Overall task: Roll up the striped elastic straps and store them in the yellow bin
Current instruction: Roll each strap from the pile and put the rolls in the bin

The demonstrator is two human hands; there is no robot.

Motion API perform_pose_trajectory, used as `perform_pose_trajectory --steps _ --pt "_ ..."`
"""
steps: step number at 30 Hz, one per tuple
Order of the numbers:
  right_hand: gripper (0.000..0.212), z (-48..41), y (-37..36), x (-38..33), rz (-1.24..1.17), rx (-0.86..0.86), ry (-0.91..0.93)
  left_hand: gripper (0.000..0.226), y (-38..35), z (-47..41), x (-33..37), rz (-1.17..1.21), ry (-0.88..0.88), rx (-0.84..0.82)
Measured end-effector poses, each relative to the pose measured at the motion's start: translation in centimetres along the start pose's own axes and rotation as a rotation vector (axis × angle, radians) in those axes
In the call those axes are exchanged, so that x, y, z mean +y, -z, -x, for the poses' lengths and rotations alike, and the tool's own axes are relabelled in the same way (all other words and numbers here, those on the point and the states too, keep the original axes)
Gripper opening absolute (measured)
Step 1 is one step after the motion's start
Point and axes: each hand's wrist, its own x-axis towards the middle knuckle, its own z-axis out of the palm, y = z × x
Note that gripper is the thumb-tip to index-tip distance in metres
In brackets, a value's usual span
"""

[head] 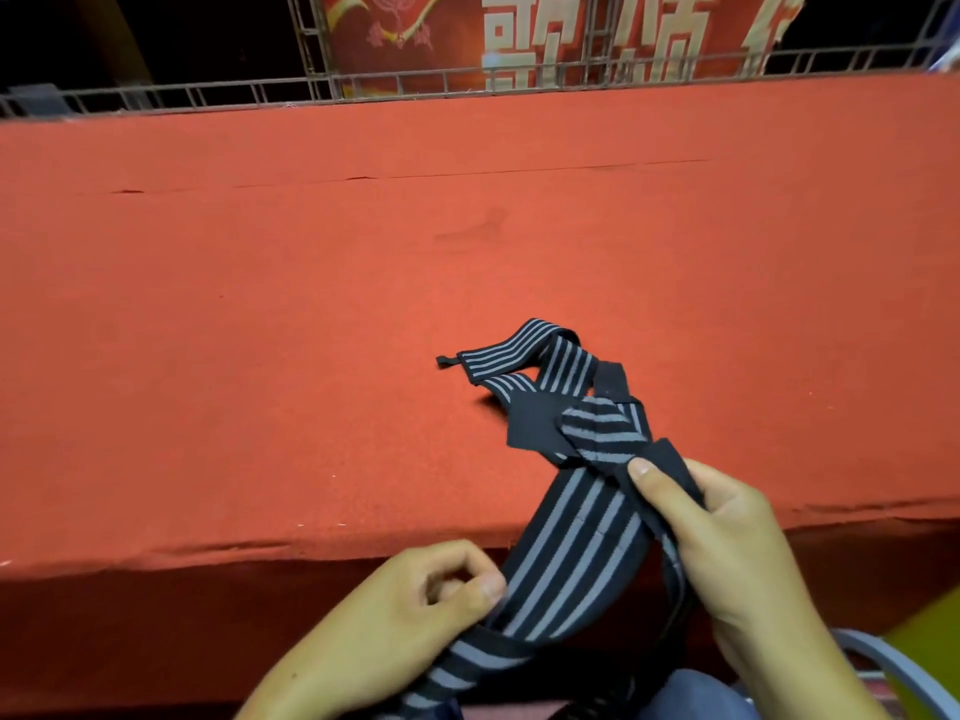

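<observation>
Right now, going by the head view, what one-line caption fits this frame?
Left hand and right hand hold an unrolled grey-striped elastic strap over the near edge of the red-covered table.

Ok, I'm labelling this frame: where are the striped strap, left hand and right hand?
striped strap (576,553): head view, band between hands.
left hand (415,602): head view, its middle.
right hand (727,543): head view, its middle.

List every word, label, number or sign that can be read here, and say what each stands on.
Red banner behind the metal truss: large cream Chinese characters, cut off by the top edge and crossed by bars; none can be read with certainty.
Same banner, left part: an ornamental emblem, no text.
Striped straps: no label or print visible.
Red table cloth: no text.
</observation>
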Motion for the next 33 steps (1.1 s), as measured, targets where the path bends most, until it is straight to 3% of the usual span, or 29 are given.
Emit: perform_pose_trajectory --steps 5,9,13,15,17,19,20,22,26,28,30,33 --pt "0.014 -1.7 1.1 0.4 -0.08 0.087 0.007 0.061 1.9 1.5 -0.7 0.018 0.019 -0.034" --pt "0.014 -2.9 2.6 0.9 -0.066 0.153 0.024 0.034 4.4 2.6 -1.5 0.023 0.168 -0.078" --pt "0.013 -3.7 4.0 1.3 -0.085 0.217 -0.002 0.029 6.5 3.6 -2.2 -0.023 0.294 -0.129" --pt "0.014 -4.2 4.7 1.5 -0.084 0.277 -0.018 0.024 7.5 3.9 -2.7 -0.098 0.326 -0.046" --pt "0.015 -4.4 5.2 1.7 -0.111 0.316 -0.029 0.033 8.1 4.1 -3.5 -0.132 0.314 0.109" --pt "0.014 -4.4 5.4 2.0 -0.111 0.316 -0.034 0.04 7.9 4.0 -4.2 -0.037 0.282 0.279" --pt "0.014 -4.3 5.3 2.1 -0.098 0.306 -0.037 0.033 7.4 3.8 -4.2 0.04 0.254 0.368" --pt "0.014 -3.9 4.7 2.1 -0.068 0.267 -0.041 0.013 6.4 3.0 -3.8 0.214 0.213 0.526" --pt "0.013 -2.2 2.5 1.4 0.106 0.078 -0.026 0.013 5.0 1.7 -2.3 0.313 0.177 0.655" --pt "0.011 -0.9 0.9 0.9 0.19 -0.1 -0.009 0.02 4.6 1.1 -1.2 0.408 0.137 0.611" --pt "0.033 0.4 -0.3 0.6 0.281 -0.288 -0.012 0.039 4.0 0.8 0.0 0.47 0.095 0.515" --pt "0.063 1.2 -1.0 0.7 0.42 -0.451 -0.063 0.029 3.8 1.0 1.5 0.412 0.005 0.406"
